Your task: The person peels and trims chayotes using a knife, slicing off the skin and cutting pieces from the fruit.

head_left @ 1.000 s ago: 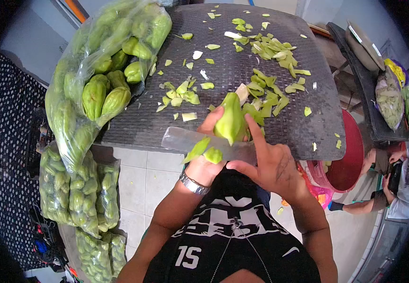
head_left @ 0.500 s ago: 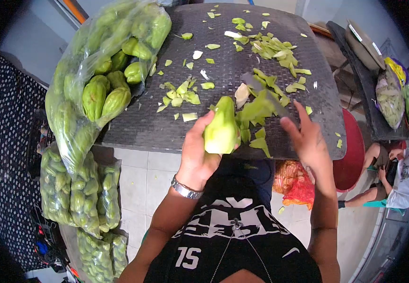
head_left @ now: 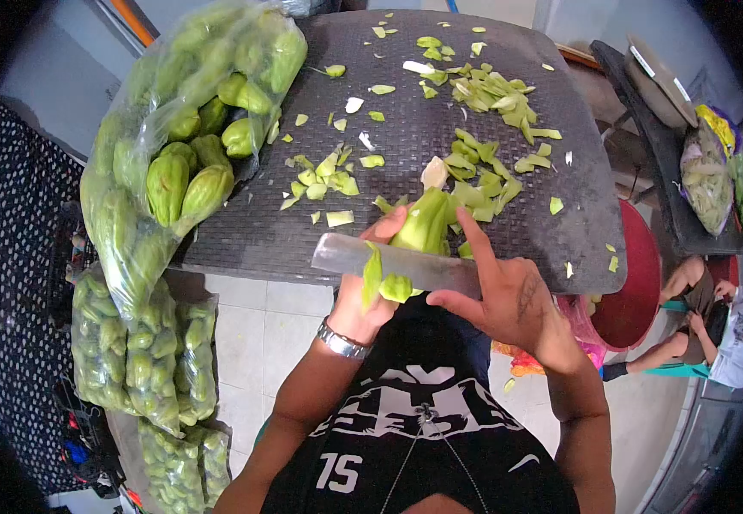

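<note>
My left hand [head_left: 361,295], with a metal watch at the wrist, holds a partly peeled green chayote [head_left: 424,223] over the table's near edge. A broad knife [head_left: 397,264] lies across the chayote's lower part, and its handle is hidden in my right hand [head_left: 504,300], whose index finger is stretched out beside the chayote. Cut green pieces [head_left: 395,288] cling to the blade. Just beyond the chayote, a pale piece [head_left: 434,173] rests among peelings [head_left: 483,193] on the dark woven-pattern table [head_left: 260,244].
An open plastic bag of chayotes [head_left: 114,214] covers the table's left side. More filled bags [head_left: 131,360] stand below it. A red tub [head_left: 633,291] is at the right, near a seated person [head_left: 736,334] and a side table [head_left: 646,146] with bagged vegetables [head_left: 706,184].
After swinging right over the peelings half a second ago, my right hand has brought the knife back across the chayote. Cut pieces are on the blade again, and the chayote has tilted.
</note>
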`<state>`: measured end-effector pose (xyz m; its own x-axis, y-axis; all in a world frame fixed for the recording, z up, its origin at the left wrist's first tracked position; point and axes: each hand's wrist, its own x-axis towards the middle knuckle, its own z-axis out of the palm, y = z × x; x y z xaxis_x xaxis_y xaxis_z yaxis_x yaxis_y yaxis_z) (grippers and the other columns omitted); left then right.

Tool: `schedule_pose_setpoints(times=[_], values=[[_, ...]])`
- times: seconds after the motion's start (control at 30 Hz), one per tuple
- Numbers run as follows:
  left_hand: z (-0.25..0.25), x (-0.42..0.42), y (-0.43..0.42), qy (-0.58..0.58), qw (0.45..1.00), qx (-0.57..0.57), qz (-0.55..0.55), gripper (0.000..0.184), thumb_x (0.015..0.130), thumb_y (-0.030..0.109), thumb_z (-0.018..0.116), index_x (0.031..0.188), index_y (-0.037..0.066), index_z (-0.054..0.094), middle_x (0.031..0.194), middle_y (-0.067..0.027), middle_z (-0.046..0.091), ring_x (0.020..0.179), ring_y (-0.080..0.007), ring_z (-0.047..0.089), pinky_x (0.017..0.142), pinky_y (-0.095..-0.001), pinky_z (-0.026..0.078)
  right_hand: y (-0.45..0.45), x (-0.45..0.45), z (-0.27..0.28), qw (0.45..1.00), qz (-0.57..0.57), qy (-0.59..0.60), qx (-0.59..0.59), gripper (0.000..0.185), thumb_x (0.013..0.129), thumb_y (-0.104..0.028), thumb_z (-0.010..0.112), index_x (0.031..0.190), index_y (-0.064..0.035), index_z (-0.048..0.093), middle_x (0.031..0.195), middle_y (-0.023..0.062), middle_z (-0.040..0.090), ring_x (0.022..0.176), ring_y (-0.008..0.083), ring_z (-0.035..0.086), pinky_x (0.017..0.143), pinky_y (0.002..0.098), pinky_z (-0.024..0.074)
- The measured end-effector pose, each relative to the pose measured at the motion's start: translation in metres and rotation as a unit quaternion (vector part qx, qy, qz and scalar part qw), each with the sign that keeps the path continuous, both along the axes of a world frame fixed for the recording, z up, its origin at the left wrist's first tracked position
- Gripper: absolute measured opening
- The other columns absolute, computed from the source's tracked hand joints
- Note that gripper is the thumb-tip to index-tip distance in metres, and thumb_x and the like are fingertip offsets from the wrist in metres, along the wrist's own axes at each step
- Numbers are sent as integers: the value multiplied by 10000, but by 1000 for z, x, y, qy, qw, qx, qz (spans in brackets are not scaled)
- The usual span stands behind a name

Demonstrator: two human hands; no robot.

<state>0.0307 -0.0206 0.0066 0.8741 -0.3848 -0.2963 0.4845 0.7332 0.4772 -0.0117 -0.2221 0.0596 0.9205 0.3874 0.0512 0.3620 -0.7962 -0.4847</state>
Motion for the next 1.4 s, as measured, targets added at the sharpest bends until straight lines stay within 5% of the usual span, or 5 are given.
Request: schedule_pose_setpoints(times=[0.27,0.57,0.87,1.1,1.4], values=[[20,-17,8,20,992,115,-49,450,1050,380,538,1302,10,579,1138,-176,709,827,-349,738,580,-404,627,-39,22,0,991,-110,67,27,931,925,-575,694,1575,-47,286,713,287,666,767,501,698,653,543,553],[10,-9,-3,32,999,19,18,425,1026,315,604,1334,21,611,1167,-136,712,1009,-235,719,888,-344,572,-2,-4,5,999,5,39,7,1030,911,-632,675,1586,1,221,711,263,677,719,493,699,629,549,559],[10,-18,12,0,995,98,-37,507,1049,394,514,1368,2,552,1135,-180,711,846,-324,740,637,-428,638,-39,11,14,991,-106,58,-56,925,942,-555,687,1576,-16,284,741,263,682,723,478,707,638,548,535],[15,-10,11,46,997,60,-19,554,1059,455,449,1359,6,574,1147,-186,719,851,-325,737,654,-436,632,-72,27,-4,939,-272,167,131,735,985,-530,652,1439,32,515,747,286,672,757,400,744,704,481,532],[-15,-24,-7,-66,977,131,156,375,1022,263,645,1312,31,592,1212,-139,690,1068,-230,711,904,-410,601,1,-3,-10,998,-31,30,47,941,954,-575,654,1549,39,260,713,275,671,700,505,688,623,563,546]])
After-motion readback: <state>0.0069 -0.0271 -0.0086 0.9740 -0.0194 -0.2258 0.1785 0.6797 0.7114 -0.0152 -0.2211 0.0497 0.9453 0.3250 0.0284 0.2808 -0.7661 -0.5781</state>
